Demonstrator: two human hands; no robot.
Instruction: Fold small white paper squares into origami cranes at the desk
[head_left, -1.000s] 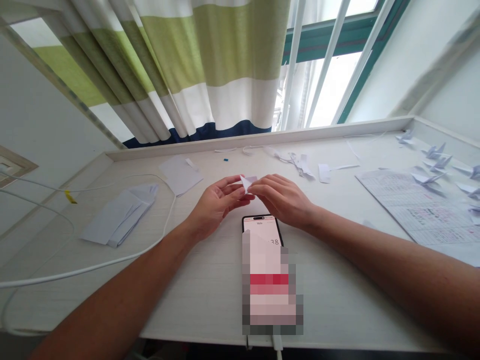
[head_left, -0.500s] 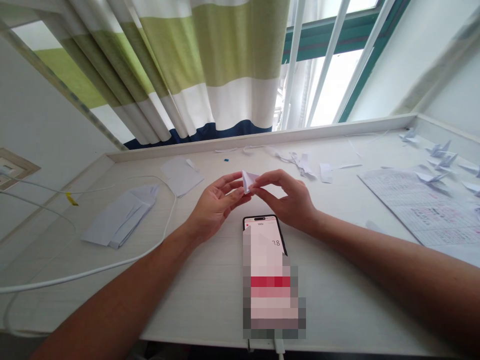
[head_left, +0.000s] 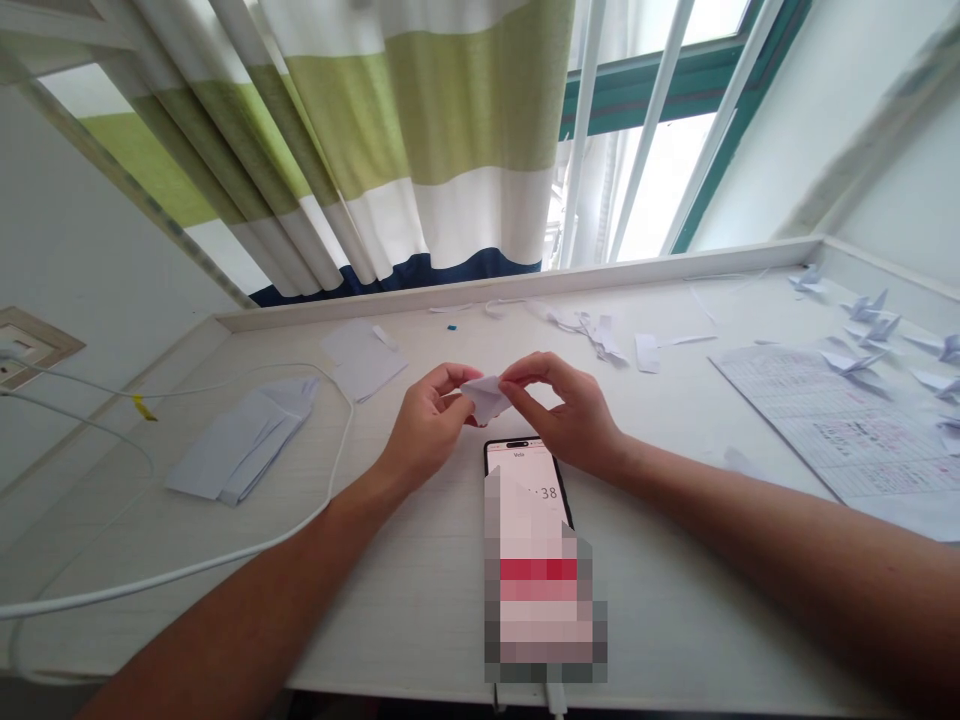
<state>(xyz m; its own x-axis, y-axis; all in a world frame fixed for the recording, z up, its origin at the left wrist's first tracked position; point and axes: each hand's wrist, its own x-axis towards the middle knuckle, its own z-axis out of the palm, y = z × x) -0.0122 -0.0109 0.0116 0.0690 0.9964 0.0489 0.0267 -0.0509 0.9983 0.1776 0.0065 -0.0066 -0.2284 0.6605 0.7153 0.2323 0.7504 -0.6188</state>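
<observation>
Paper, small and folded, is held over the bench, just beyond the top end of the phone. The left hand grips its left side between thumb and fingers; the right hand pinches its upper right corner with thumb and fingertips. Folded sheets lie left, near a white cable; folded birds stand far right, by a written page.

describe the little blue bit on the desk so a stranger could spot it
On the white desk, find the back edge below the striped curtain. In front of it, beyond the folded paper held by the left hand and right hand, lies the tiny blue piece. Its colour stands out among white scraps.
</observation>
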